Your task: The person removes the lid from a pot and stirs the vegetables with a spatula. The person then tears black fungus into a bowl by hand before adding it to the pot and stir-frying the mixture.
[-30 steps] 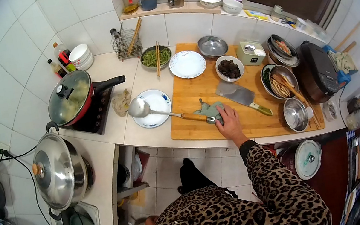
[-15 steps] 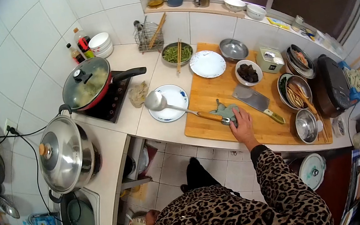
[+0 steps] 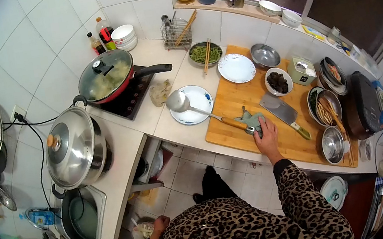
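Note:
My right hand [image 3: 267, 137] is closed on a grey-green cloth [image 3: 252, 120] at the front of the wooden cutting board [image 3: 228, 99]. Against the cloth lies the handle end of a metal ladle [image 3: 177, 101], whose bowl rests on a blue-patterned white plate [image 3: 195, 110]. Just behind the hand is a cleaver [image 3: 279, 109] with a wooden handle. Low in the view, my left hand [image 3: 160, 224] hangs beside a bowl of pale food [image 3: 144, 230]; its fingers look curled, and what they hold, if anything, is too small to tell.
A lidded red pan [image 3: 107, 77] sits on the black cooktop at the back left, with a large steel pot [image 3: 74, 147] nearer. The sink [image 3: 83, 217] is below them. Food bowls [image 3: 279, 81] and a dark cooker [image 3: 365, 103] stand toward the right.
The camera view has turned, so the counter appears shifted right and lower-left objects show more. My left hand has come further into view. My right hand stays on the cloth.

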`<state>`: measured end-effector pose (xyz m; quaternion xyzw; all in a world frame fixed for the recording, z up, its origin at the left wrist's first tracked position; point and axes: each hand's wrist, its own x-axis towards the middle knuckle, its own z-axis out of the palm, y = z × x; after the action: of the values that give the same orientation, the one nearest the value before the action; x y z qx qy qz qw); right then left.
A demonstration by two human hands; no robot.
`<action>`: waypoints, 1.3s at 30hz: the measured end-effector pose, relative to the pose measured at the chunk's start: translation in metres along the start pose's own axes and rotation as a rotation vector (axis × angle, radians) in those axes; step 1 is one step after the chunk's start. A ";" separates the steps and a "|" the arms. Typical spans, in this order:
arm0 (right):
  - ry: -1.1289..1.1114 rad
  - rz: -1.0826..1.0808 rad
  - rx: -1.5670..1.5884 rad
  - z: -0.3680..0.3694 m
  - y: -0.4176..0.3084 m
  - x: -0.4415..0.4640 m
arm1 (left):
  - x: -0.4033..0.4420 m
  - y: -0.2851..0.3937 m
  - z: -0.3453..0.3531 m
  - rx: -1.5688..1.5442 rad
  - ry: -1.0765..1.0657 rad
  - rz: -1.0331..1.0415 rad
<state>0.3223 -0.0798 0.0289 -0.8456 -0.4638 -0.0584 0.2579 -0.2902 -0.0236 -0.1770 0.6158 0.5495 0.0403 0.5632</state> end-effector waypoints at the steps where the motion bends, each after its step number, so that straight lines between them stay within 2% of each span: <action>1: -0.002 -0.003 0.001 0.000 0.001 0.000 | -0.002 0.008 0.000 -0.022 -0.013 0.033; 3: -0.019 0.021 -0.007 0.002 0.001 -0.001 | -0.011 0.026 -0.002 0.121 -0.030 0.215; 4: -0.021 0.021 -0.007 0.001 0.001 -0.001 | -0.004 0.015 -0.003 0.121 -0.031 0.213; 5: -0.017 0.018 -0.025 0.001 0.001 -0.002 | 0.008 0.006 -0.006 0.171 -0.146 0.033; 7: -0.012 0.015 -0.043 0.001 0.000 -0.002 | 0.007 0.012 -0.004 0.220 -0.260 -0.148; 8: -0.010 0.017 -0.042 0.000 0.000 -0.002 | -0.002 0.017 0.002 0.130 -0.123 -0.134; 10: -0.014 0.018 -0.042 0.000 0.000 -0.003 | -0.012 0.031 0.001 0.039 0.012 -0.125; 12: -0.003 0.017 -0.049 0.001 0.000 -0.002 | -0.017 0.043 -0.004 0.072 -0.055 0.168; 15: 0.002 0.001 -0.035 0.002 0.001 -0.001 | -0.025 0.063 -0.004 0.220 -0.003 0.145; 19: -0.018 0.011 -0.009 0.001 -0.001 -0.001 | -0.014 0.048 -0.002 0.000 -0.051 0.039; 22: 0.009 0.005 -0.023 0.003 0.002 -0.004 | -0.005 0.024 0.002 0.086 -0.054 -0.091; 23: 0.002 0.011 -0.037 0.005 0.002 -0.002 | 0.001 0.008 0.002 0.018 -0.043 0.039; 25: -0.006 0.048 -0.076 0.003 0.004 -0.003 | 0.001 -0.003 -0.001 -0.045 -0.072 0.168; 29: 0.006 0.033 -0.012 0.005 0.005 -0.003 | 0.003 -0.011 0.001 -0.077 -0.073 0.148; 31: 0.023 0.026 -0.025 0.004 0.003 -0.001 | 0.004 -0.015 0.007 0.326 0.068 0.099; 39: 0.011 0.018 0.000 0.005 0.005 -0.001 | -0.005 0.000 0.003 0.167 0.040 0.126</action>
<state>0.3254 -0.0808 0.0224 -0.8494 -0.4547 -0.0607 0.2608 -0.2901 -0.0294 -0.1755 0.6930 0.5222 0.0422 0.4953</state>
